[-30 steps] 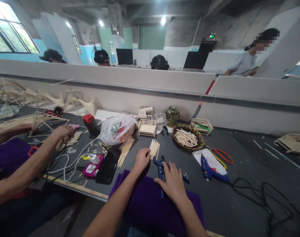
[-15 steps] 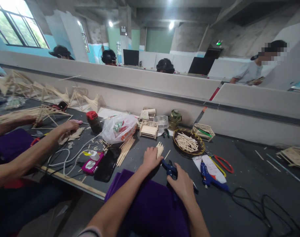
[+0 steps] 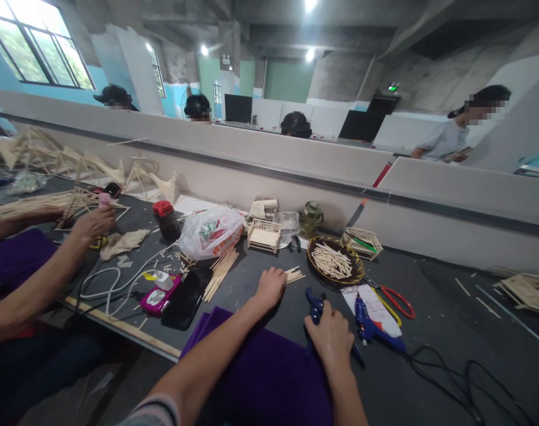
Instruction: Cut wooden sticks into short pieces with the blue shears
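Nearest, my right grip [image 3: 331, 334] lies over a blue pliers-like tool [image 3: 314, 300]. My left covers the ends of pale, straight, thin sticks [image 3: 294, 274] on the bench [image 3: 411, 269], loose and unjoined. I can't tell if either is closed. Farther, a slatted stick model [image 3: 264, 235] stands assembled.

Blue tool [image 3: 314, 299] partly behind right hand [image 3: 332, 335]

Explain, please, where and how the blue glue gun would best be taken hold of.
I would take the glue gun by its handle, coming from the near right side with the right hand. It lies on its side, the nozzle pointing away from the person and the handle stretching right, so this should keep the hand clear of the nozzle.
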Tool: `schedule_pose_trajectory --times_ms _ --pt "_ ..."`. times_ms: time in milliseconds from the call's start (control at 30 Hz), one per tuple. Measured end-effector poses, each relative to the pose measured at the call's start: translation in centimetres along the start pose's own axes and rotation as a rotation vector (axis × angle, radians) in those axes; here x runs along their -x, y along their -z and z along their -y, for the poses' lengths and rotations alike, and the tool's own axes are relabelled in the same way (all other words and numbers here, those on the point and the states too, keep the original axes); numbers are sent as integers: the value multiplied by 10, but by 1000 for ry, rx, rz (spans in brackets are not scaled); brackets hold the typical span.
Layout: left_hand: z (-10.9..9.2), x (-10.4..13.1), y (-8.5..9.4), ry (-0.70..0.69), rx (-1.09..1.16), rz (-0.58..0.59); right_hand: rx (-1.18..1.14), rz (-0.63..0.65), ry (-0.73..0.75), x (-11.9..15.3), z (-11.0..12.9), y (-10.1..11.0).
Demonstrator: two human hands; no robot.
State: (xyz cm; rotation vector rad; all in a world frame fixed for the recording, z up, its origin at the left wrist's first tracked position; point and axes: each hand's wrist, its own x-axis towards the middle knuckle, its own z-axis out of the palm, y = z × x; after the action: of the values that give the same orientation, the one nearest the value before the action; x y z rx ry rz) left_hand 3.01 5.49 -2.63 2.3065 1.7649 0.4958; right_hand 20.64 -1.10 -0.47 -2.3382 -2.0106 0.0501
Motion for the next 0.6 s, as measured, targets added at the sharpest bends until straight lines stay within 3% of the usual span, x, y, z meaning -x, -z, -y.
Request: schedule_pose_trajectory --times_ms 167,300,467,600 --pt "16 -26 6 -12 25 -7 14 -23 17 1 -2 -4" --pt "21 -34 7 -17 51 -23 16 -37 79 -2 -5 -10" --pt "28 -18 9 9 70 -91 -4 -27 161 -10 -8 -10" --pt "48 7 25 161 41 -163 -4 -8 168 -17 -7 -8"
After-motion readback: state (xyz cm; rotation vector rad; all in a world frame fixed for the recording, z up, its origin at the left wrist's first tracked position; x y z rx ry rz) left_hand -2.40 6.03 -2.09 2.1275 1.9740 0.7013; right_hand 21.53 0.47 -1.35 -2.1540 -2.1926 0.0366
